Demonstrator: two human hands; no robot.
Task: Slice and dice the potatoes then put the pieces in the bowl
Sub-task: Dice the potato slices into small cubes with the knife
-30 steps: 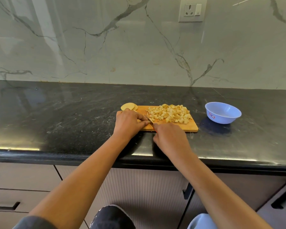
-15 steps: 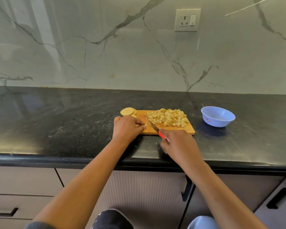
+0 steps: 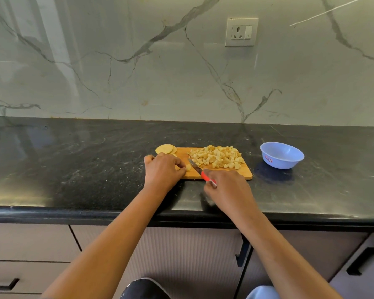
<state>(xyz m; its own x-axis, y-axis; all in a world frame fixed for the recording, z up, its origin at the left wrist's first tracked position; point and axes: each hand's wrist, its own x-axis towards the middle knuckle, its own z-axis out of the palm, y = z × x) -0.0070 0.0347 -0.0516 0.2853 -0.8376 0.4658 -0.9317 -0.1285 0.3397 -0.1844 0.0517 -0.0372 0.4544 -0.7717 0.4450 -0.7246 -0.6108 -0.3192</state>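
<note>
pinching a small potato piece (image 3: 188,167) with my left hand (image 3: 162,171) at the cutting board's (image 3: 245,175) near-left edge, i am gripping the red-handled knife (image 3: 195,166) in my right hand (image 3: 228,190). its blade is pointing away and left, tip just beside the piece. the diced pile (image 3: 218,157) is lying beyond the blade, and the blue bowl (image 3: 281,155) is sitting well to the right.

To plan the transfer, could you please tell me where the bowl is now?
In the head view, the blue bowl stands on the black countertop, right of the cutting board, apart from it.
</note>
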